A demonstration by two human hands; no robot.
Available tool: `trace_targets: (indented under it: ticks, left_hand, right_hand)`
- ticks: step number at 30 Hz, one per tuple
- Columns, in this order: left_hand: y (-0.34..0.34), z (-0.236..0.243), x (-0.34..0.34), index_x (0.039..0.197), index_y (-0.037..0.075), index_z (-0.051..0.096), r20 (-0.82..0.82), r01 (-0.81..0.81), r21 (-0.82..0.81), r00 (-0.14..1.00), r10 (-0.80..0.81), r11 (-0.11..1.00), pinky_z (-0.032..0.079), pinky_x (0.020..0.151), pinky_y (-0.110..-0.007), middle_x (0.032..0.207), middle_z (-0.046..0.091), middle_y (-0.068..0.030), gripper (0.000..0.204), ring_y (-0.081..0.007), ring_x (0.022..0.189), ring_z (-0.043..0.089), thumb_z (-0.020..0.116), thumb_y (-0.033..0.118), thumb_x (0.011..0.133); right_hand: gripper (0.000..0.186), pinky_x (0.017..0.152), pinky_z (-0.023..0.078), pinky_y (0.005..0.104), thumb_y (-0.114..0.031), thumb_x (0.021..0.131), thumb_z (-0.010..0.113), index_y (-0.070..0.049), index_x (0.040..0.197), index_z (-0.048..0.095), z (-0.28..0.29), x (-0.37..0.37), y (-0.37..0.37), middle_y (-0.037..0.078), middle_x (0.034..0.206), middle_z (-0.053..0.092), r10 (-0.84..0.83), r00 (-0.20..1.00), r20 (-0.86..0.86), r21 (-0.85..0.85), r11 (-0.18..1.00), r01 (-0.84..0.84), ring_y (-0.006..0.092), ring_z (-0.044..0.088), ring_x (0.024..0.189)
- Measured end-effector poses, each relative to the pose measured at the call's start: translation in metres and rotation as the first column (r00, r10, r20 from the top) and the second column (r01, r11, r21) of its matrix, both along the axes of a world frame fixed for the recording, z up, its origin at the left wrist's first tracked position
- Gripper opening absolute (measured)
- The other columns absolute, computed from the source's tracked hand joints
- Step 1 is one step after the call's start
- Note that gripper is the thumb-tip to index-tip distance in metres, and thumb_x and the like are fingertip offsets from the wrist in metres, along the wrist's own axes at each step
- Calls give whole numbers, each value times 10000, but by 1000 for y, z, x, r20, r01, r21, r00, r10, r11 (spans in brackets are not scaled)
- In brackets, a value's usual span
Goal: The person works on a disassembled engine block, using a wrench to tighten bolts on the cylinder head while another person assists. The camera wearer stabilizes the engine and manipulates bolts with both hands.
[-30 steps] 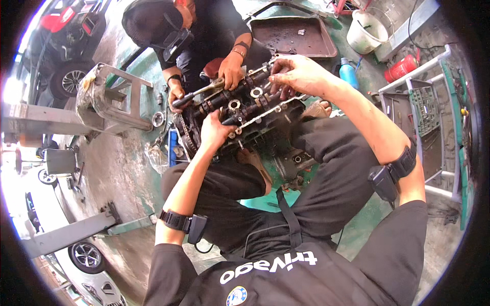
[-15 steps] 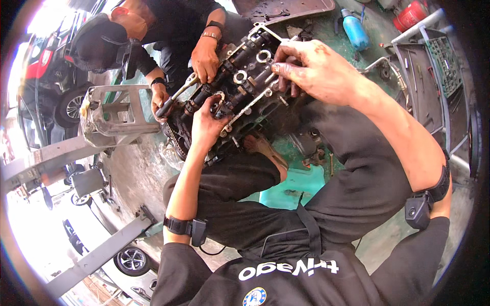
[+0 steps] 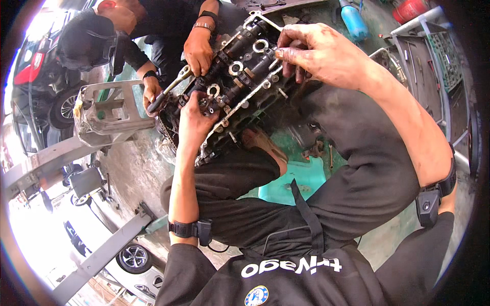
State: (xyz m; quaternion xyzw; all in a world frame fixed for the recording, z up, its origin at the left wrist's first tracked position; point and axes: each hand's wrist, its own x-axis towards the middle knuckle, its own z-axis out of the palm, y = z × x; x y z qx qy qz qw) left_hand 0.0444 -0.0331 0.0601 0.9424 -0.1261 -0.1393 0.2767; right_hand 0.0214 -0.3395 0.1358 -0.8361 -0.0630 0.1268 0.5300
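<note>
A ring (image 3: 209,91) on the engine (image 3: 249,75) has been uncovered by the left hand (image 3: 195,120); its grip, like the right hand's (image 3: 321,53), is unclear

Got one engine head (image 3: 240,77), two wearer's hands (image 3: 194,123), two co-worker's hands (image 3: 198,51), one black-handled tool (image 3: 176,82), one blue bottle (image 3: 353,23), one red cylinder (image 3: 410,10), two strapped-on arm gadgets (image 3: 427,207).

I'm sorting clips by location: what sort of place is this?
Probably a car repair workshop: there's a grimy, opened engine assembly, a long-handled wrench at its edge, and a dark car at the picture's left.
</note>
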Motion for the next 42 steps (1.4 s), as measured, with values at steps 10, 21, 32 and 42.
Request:
trace_targets:
  ticks: [10,21,32,42]
  left_hand:
    - [-8,1,2,1122,-37,515,-133,19,7,991,-18,1000,498,777,-343,941,659,-204,550,-279,833,644,764,94,650]
    - [-17,0,5,1118,-34,501,-110,53,65,993,-46,996,486,831,-344,998,654,-202,527,-289,916,646,742,64,659]
    - [1,-12,11,1134,-42,577,-202,-28,-38,979,19,999,486,802,-297,977,674,-160,541,-189,876,639,788,214,707]
    - [15,-17,23,1079,-19,651,-196,-65,113,977,86,991,473,758,-284,897,702,-120,363,-148,780,635,669,229,814]
  right_hand:
    - [215,560,493,282,-185,928,531,27,894,545,-16,1,9,87,715,628,184,982,51,-136,975,-175,135,611,610]
    - [207,576,509,296,-176,894,544,24,883,596,-8,0,12,90,714,650,139,988,-71,-132,980,-148,158,627,598]
    - [256,709,494,392,-193,890,514,50,895,596,-4,3,-2,193,751,625,224,967,120,-263,947,-187,323,636,758]
    - [236,684,497,364,-174,889,536,50,925,601,13,1,-6,192,769,636,122,989,-87,-124,983,-132,269,643,751]
